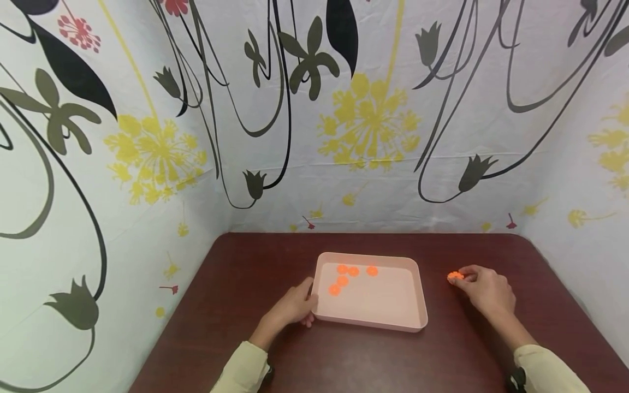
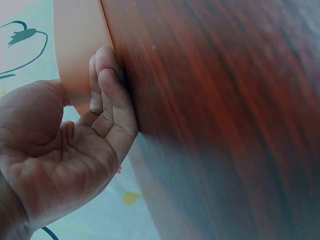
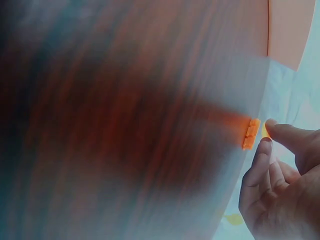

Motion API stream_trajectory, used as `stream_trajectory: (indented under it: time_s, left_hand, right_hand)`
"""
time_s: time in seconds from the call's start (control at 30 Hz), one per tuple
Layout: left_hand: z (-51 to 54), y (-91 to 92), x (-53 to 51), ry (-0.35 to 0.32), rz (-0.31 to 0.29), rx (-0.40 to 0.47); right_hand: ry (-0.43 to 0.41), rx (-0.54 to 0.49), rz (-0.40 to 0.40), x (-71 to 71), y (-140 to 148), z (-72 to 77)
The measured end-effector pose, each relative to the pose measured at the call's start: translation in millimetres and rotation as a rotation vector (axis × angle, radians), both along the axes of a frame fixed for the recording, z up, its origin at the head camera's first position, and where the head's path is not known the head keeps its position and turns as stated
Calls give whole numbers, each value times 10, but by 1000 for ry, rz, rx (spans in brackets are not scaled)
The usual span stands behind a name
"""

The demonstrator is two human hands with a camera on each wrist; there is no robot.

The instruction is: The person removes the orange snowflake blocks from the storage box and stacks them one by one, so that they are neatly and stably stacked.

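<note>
A shallow light-pink tray (image 1: 388, 300) lies on the table, with several small orange scalloped discs (image 1: 342, 281) spread over its left half. My left hand (image 1: 294, 303) grips the tray's left side; in the left wrist view its thumb goes over the wall and its fingers curl along the outside. To the right of the tray, my right hand (image 1: 488, 289) pinches an orange scalloped disc (image 1: 455, 276) between thumb and fingertips. In the right wrist view, orange pieces (image 3: 251, 134) lie on the table just beside those fingertips. How many are there is hard to tell.
The dark red-brown wooden table (image 1: 344, 355) has rounded far corners. Behind it and along both sides hangs a white cloth (image 1: 304, 185) printed with flowers and leaves. Both sleeves are pale, with something dark at each cuff.
</note>
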State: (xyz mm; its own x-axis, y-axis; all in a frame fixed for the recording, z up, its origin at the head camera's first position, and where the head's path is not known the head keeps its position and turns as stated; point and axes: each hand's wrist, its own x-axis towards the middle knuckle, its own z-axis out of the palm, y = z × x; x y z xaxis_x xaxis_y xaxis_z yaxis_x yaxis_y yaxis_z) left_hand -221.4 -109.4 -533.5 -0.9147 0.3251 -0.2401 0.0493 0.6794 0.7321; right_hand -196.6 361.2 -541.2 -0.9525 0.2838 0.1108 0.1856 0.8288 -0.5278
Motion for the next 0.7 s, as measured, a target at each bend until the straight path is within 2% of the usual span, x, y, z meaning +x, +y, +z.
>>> stream_trajectory:
  time_s: [0.57,0.7]
  left_hand:
    - [6,5,0,-5,-1,8]
    - [-3,-4,-6,-11,-2,13]
  right_hand:
    - [-35,2,25,-24,22,8]
    - [-2,16,44,-38,8,23]
